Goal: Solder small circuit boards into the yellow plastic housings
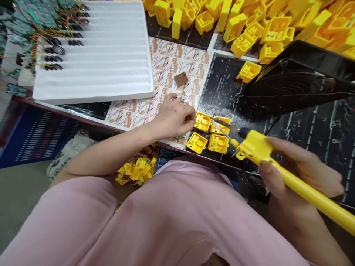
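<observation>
Left hand [173,116], fingers pinched narrow, holding something too small to tell, just inside the table edge [83,119], beside yellow plastic housings [208,133]; right hand [302,173] wrapped around yellow soldering iron [257,147], tip over housings.

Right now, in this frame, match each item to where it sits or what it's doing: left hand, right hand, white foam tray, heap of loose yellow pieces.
Items:
1 left hand
2 right hand
3 white foam tray
4 heap of loose yellow pieces

Places or states:
A below the bench edge, near the lap
B gripping a yellow-handled soldering iron
C at the bench's far left, beside wired circuit boards
D over a printed sheet, next to four yellow housings

Pairs: 1-D, 2-B, 3-C, 4-A
</observation>
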A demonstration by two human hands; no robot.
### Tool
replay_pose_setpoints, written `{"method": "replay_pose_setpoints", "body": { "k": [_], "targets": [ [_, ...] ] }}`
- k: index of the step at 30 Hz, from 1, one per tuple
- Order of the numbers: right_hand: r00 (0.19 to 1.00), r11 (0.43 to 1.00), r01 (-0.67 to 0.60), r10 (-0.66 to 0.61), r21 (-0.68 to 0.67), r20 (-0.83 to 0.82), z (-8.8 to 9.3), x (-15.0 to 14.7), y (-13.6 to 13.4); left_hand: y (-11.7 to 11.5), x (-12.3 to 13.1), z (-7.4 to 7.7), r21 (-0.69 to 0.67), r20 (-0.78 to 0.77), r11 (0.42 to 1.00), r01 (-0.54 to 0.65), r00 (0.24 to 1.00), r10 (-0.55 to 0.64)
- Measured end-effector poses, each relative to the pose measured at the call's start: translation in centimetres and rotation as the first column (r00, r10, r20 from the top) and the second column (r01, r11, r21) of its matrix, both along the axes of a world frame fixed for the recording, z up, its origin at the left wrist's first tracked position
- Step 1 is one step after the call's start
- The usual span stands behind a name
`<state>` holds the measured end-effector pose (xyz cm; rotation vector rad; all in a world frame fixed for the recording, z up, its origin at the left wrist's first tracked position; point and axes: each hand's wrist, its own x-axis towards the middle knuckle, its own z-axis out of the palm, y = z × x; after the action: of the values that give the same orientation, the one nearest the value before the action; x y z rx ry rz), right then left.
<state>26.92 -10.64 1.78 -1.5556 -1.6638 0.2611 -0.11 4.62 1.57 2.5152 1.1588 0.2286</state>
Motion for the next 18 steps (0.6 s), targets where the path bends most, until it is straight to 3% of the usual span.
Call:
{"method": "replay_pose_setpoints", "body": {
  "k": [3,10,14,18],
  "targets": [
    [0.987,0.982,-0.159,0.154,0.102,0.056,0.1,-1.0,0.8,0.2,0.4,0.4,-0.013,-0.05,1.0,0.019,0.999,-0.019],
    [0.936,0.917,-0.351,0.339,0.191,0.097,0.6,-1.6,2.7,0.8,0.9,0.5,0.036,-0.109,0.995,0.095,0.99,-0.091],
    [0.876,0.88,-0.461,0.43,0.116,0.218,1.0,-1.5,4.0,1.0,0.9,0.7,0.047,-0.125,0.991,0.122,0.985,-0.115],
    [0.846,0.86,-0.507,0.483,0.058,0.225,1.3,-1.3,4.3,1.1,0.9,0.8,0.048,-0.138,0.99,0.134,0.982,-0.126]
  ]
}}
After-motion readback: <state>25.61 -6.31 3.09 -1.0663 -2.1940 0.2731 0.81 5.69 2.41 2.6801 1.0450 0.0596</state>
